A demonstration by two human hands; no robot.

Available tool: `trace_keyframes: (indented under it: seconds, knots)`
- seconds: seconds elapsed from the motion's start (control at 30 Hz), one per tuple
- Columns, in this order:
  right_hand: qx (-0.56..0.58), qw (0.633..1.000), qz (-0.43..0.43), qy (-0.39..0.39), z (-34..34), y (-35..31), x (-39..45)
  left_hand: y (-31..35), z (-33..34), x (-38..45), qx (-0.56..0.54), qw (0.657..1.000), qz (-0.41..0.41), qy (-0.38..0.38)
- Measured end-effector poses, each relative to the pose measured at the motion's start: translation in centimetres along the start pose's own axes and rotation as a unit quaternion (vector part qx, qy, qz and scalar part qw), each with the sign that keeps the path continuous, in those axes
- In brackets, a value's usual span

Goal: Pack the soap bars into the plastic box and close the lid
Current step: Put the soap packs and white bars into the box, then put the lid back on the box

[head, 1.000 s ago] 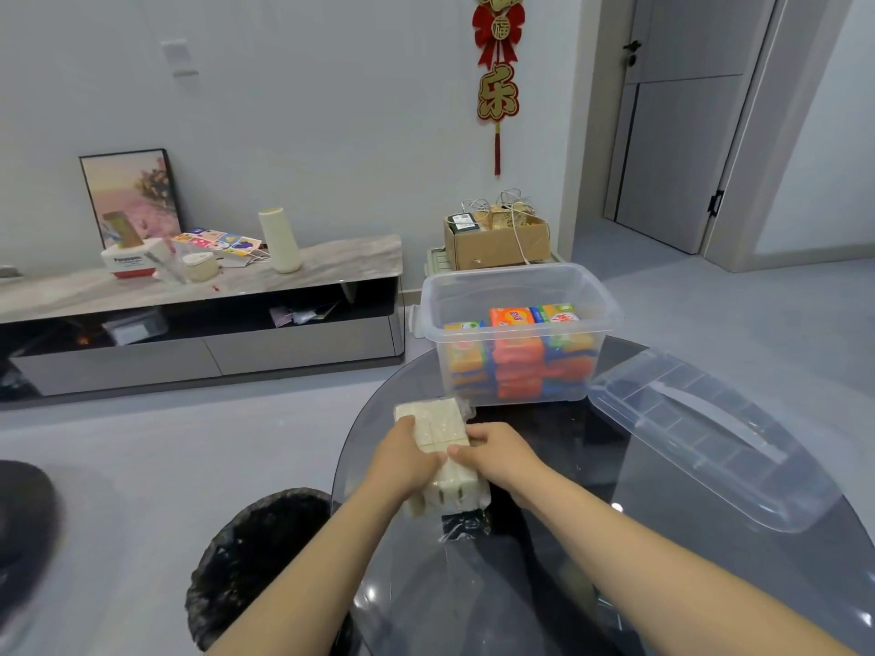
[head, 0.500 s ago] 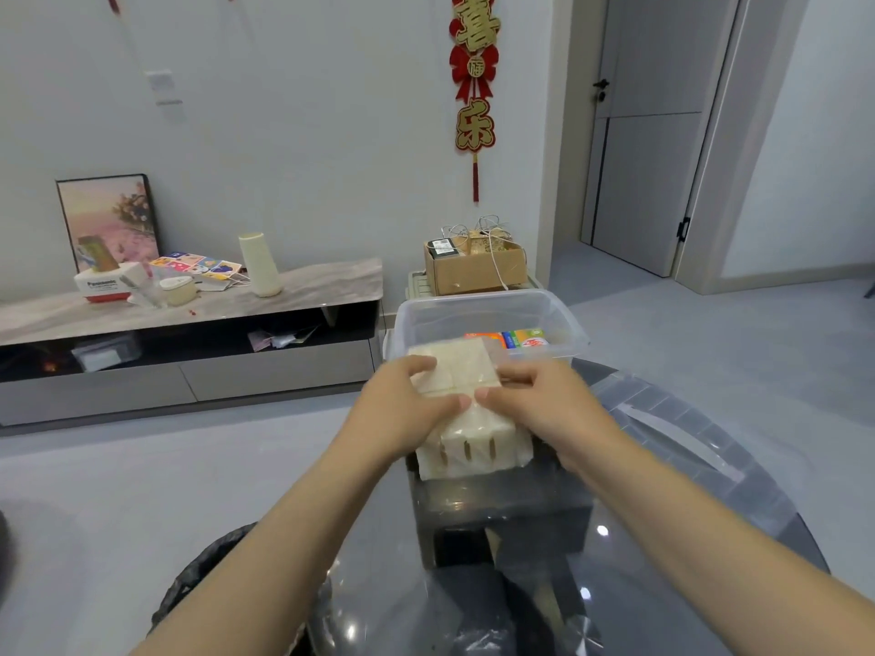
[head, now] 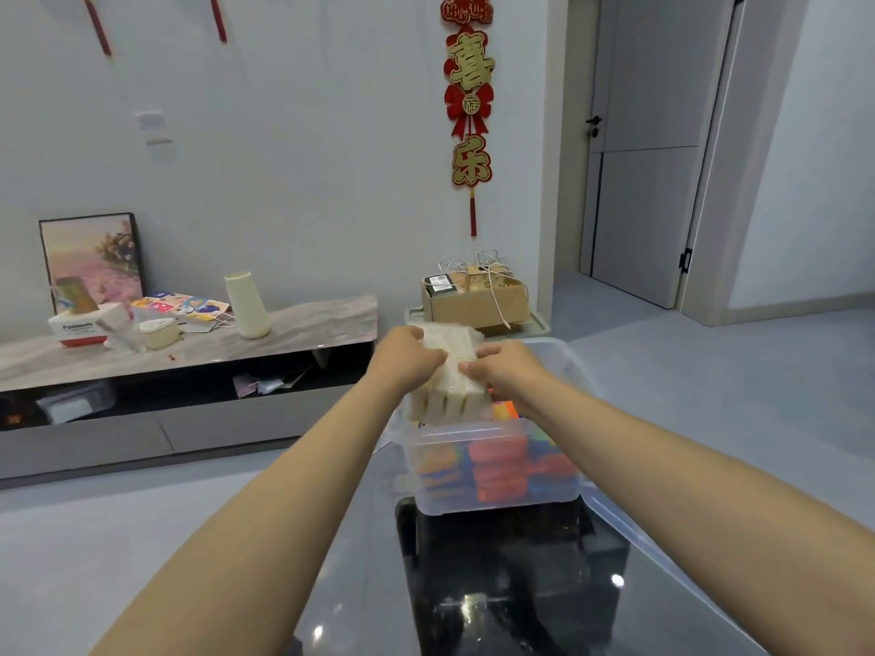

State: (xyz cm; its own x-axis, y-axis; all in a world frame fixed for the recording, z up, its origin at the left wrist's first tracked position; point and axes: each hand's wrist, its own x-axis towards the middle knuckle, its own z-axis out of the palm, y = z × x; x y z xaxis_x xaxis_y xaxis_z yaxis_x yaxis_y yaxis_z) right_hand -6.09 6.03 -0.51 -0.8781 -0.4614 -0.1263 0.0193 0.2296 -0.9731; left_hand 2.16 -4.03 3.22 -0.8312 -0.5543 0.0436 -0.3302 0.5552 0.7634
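A: Both hands, left hand [head: 411, 356] and right hand [head: 509, 366], clamped on one pale soap pack [head: 450, 385]. A second ago it was low over the table [head: 473, 598]; now it's above the plastic box [head: 492, 490], ready to drop in.

B: Counts?

A: One pack, roughly four bars showing. One box; coloured soap bars [head: 497, 461] inside, too blurred to count. Lid [head: 629, 532] off, beside the box.

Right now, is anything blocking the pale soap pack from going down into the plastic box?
Nothing visible blocks it. Left hand and right hand hold the pale soap pack over the open plastic box. The lid lies off to the right. Colourful soap bars fill the lower part.
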Motion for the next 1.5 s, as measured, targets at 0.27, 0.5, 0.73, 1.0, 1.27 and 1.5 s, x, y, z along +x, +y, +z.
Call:
trace_keyframes:
  seconds: [0.27, 0.5, 0.73, 1.0, 1.27, 1.5]
  knots:
    - [-0.184, 0.982, 0.036, -0.017, 0.6, 2.5, 2.9, -2.0, 2.8, 1.6, 0.157, 0.977, -0.055, -0.135]
    - [-0.323, 0.946, 0.018, -0.007, 1.3, 2.3, 2.7, -2.2, 3.7, 1.3, 0.231, 0.959, -0.016, -0.165]
    - [-0.205, 0.978, 0.023, -0.016, 0.5, 2.6, 2.1, -2.5, 3.3, 1.2, 0.202, 0.967, -0.019, -0.156]
    - [-0.204, 0.962, -0.139, 0.115, -3.5, 2.9, -6.5, -2.0, 5.6, -5.8, 0.030, 0.989, 0.131, 0.057]
    - [-0.247, 0.953, -0.110, 0.140, -9.6, 10.2, -15.2, -1.1, 12.8, -12.5, 0.105, 0.967, 0.225, 0.052]
    - [-0.405, 0.904, 0.034, 0.133, -14.5, 16.7, -16.3, -1.0, 20.4, -13.7, 0.149, 0.968, 0.182, -0.089]
